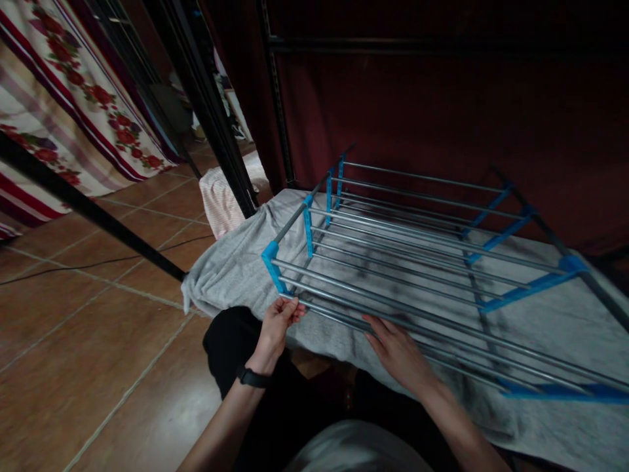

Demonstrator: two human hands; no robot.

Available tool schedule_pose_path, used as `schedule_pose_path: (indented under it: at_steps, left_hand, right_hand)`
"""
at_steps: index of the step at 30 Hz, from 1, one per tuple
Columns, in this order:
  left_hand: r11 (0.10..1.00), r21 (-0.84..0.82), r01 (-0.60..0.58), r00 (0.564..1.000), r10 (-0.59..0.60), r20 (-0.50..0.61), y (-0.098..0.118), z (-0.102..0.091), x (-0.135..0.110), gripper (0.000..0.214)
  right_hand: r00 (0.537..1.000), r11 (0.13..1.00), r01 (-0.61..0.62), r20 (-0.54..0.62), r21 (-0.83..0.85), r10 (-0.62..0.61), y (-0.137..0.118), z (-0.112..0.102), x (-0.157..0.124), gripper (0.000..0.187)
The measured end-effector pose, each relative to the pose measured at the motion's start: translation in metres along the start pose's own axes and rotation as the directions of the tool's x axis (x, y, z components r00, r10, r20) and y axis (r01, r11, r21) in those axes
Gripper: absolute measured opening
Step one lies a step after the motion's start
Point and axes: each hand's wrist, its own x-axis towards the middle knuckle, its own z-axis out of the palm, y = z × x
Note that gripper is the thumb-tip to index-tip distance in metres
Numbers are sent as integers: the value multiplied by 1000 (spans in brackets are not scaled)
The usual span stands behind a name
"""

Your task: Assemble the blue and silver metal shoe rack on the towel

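Note:
A metal drying rack (417, 262) with grey rods and blue plastic joints lies flat over a grey cloth (236, 269). My left hand (278, 324), with a black watch on its wrist, pinches the nearest rod close to the rack's blue front-left corner (271, 262). My right hand (396, 347) rests with fingers stretched along the same near rods, a little to the right. Below the hands, my dark-clothed knees are in view.
Brown tiled floor (88, 341) spreads to the left, with a thin cable across it. Black metal frame bars (216, 118) stand behind the rack. A dark red fabric wall (442, 111) is at the back, a floral curtain (63, 111) at far left, and a pink-white cloth (223, 196) by the frame.

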Motion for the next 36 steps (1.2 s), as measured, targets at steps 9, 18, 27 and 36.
schedule_pose_path:
  at_steps: [9, 18, 27, 36]
  left_hand:
    - [973, 171, -158, 987, 161, -5, 0, -5, 4, 44]
    - [935, 245, -255, 936, 303, -182, 8, -29, 14, 32]
    - [900, 218, -377, 926, 370, 71, 28, -30, 57, 25]
    - [916, 180, -358, 927, 371, -45, 23, -17, 70, 25]
  right_hand:
    - [960, 967, 226, 144, 117, -241, -82, 24, 105, 32]
    - [900, 874, 275, 213, 400, -380, -89, 46, 150, 37]
    - [901, 838, 336, 112, 430, -419, -94, 58, 164, 29]
    - [923, 827, 307, 66, 470, -380, -101, 96, 179, 29]
